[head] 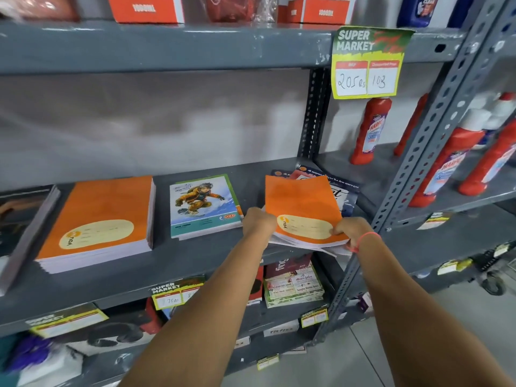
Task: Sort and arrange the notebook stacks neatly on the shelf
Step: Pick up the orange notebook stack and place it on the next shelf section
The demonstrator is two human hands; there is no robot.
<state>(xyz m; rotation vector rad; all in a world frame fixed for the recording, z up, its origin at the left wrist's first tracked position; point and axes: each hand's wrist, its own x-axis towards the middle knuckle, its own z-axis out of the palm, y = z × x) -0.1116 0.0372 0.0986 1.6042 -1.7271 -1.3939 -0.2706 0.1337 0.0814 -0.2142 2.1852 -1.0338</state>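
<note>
Both hands grip a small stack of orange notebooks [303, 208] at the right end of the grey shelf [195, 255]. My left hand [258, 223] holds its left front corner and my right hand [353, 229] its right front corner, lifting the front edge. Under and behind it lie dark blue notebooks [346, 188], partly hidden. A thick stack of orange notebooks [97, 219] lies at the left. A stack with a snowboarder cover [203, 205] lies in the middle.
A dark stack [25, 227] lies at the far left. A slotted grey upright [424, 141] stands just right of my hands. Red cleaner bottles [370, 132] fill the neighbouring shelf. A yellow price sign [367, 65] hangs above. Lower shelves hold more books [293, 286].
</note>
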